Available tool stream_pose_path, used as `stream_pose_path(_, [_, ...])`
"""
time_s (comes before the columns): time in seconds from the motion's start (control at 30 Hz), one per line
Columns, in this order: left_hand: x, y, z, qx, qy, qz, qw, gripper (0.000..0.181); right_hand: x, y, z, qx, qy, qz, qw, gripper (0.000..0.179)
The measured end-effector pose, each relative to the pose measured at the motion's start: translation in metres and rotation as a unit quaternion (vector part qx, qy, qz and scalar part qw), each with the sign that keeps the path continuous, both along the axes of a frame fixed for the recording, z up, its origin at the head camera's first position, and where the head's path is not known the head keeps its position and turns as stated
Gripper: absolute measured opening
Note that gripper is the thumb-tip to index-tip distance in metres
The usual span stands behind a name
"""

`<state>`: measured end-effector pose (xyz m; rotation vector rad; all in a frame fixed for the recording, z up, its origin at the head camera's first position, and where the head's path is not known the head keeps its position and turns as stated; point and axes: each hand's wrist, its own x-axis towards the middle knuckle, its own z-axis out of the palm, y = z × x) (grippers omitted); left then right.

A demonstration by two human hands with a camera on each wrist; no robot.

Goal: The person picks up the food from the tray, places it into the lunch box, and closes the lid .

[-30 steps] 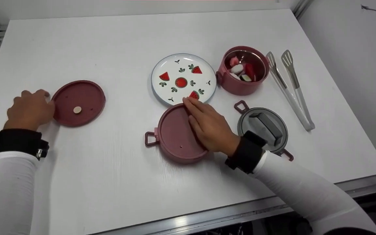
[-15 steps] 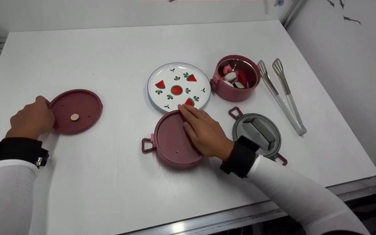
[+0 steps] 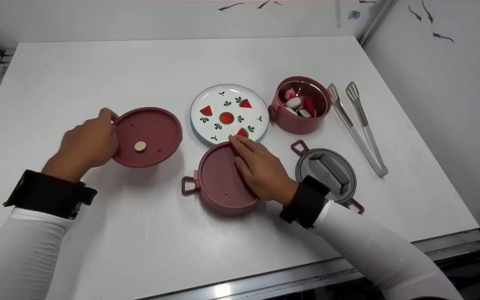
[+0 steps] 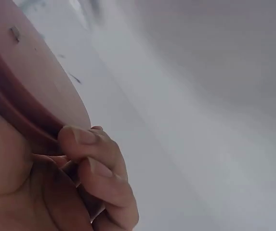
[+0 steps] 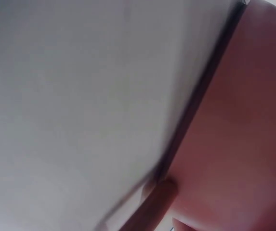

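My left hand (image 3: 92, 139) grips the left edge of a round dark red lid (image 3: 152, 129), fingers curled at its rim. This lid has a raised edge and a beige disc on the upward face; its shadow falls on the table below. In the left wrist view, fingertips (image 4: 87, 137) press the lid's edge (image 4: 36, 72). My right hand (image 3: 263, 171) rests over the right side of a round dusty-pink pot (image 3: 219, 179) with a flat top, fingers fairly straight. A loop handle shows on the pot's left; its right side is hidden under the hand.
A watermelon-patterned plate (image 3: 206, 100) sits behind the pink pot. To its right stands a small pot (image 3: 298, 123) with several food-like pieces inside. Metal tongs (image 3: 365, 133) lie at the right. A grey lid-like piece (image 3: 325, 173) with two red handles lies by the right wrist.
My left hand has taken hold of the dark red lid, lifted it and carried it right, towards the pink pot. The right hand stays on the pot. The head view has shifted slightly.
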<state>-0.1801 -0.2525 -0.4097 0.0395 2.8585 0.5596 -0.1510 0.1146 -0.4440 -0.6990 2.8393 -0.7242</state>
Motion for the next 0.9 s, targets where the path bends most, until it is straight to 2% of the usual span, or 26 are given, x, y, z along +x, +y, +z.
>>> stream_pose_path(0.13, [0.007, 0.033, 0.005, 0.009, -0.002, -0.033, 0.9994, 0.038, 0.002, 0.0, -0.003, -0.012, 0.001, -0.004, 0.9999, 0.053])
stream_pose_path(0.3, [0.012, 0.064, 0.007, 0.019, -0.001, -0.071, 0.9973, 0.036, 0.002, 0.002, -0.003, -0.024, -0.002, -0.005, 0.9997, 0.051])
stream_pose_path(0.47, [0.013, 0.091, 0.013, 0.026, 0.005, -0.101, 0.9946, 0.033, -0.002, 0.005, -0.004, -0.077, -0.007, -0.004, 0.997, 0.048])
stream_pose_path(0.53, [0.012, 0.1, 0.013, 0.031, 0.007, -0.109, 0.9935, 0.032, -0.005, 0.008, -0.003, -0.118, -0.024, -0.003, 0.9927, 0.046])
stream_pose_path(0.63, [0.012, 0.11, 0.011, 0.034, 0.008, -0.12, 0.9921, 0.032, -0.009, 0.015, -0.002, -0.184, -0.07, -0.002, 0.9805, 0.043])
stream_pose_path(0.7, [0.012, 0.115, 0.01, 0.034, 0.005, -0.124, 0.9917, 0.031, -0.015, 0.023, 0.002, -0.207, -0.09, -0.013, 0.974, 0.041])
stream_pose_path(0.8, [0.011, 0.122, 0.01, 0.032, 0.007, -0.131, 0.9908, 0.031, -0.029, 0.042, 0.014, -0.207, -0.07, -0.051, 0.9745, 0.038])
stream_pose_path(0.9, [0.013, 0.129, 0.01, 0.034, 0.008, -0.138, 0.9898, 0.031, -0.049, 0.066, 0.027, -0.188, -0.011, -0.107, 0.9762, 0.034])
